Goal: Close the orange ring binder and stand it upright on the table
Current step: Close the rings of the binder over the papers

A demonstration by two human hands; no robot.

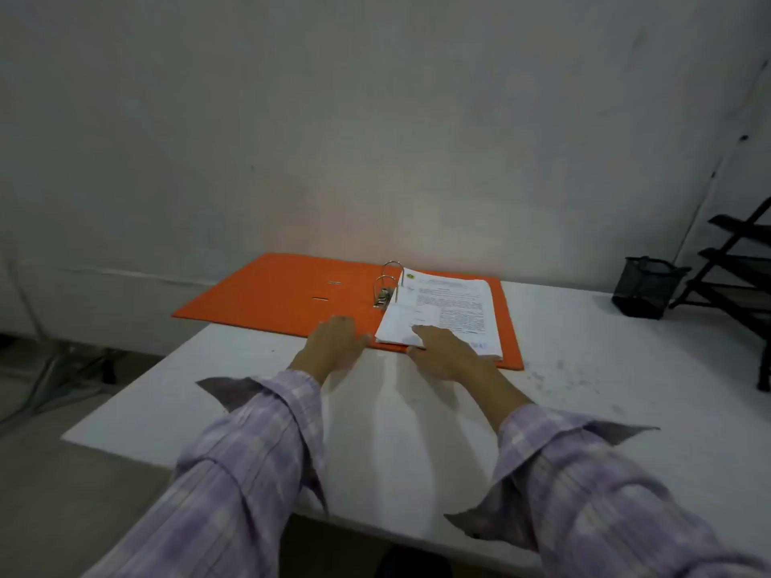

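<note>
Both hands, left (333,342) and right (448,354), rest spread on the flat orange cardboard ring binder (288,292), open at the white table's (605,369) far-left edge (overhanging); loose pages (450,312) could snag closing.

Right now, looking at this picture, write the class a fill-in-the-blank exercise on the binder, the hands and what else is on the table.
1. The orange ring binder lies ____ on the white table.
2. The stack of papers sits on the binder's ____ half.
3. The right hand rests on the papers; the left hand rests at the binder's ____ edge.
4. The black mesh pen holder stands to the ____ of the binder.

Missing words: open; right; near; right
</note>
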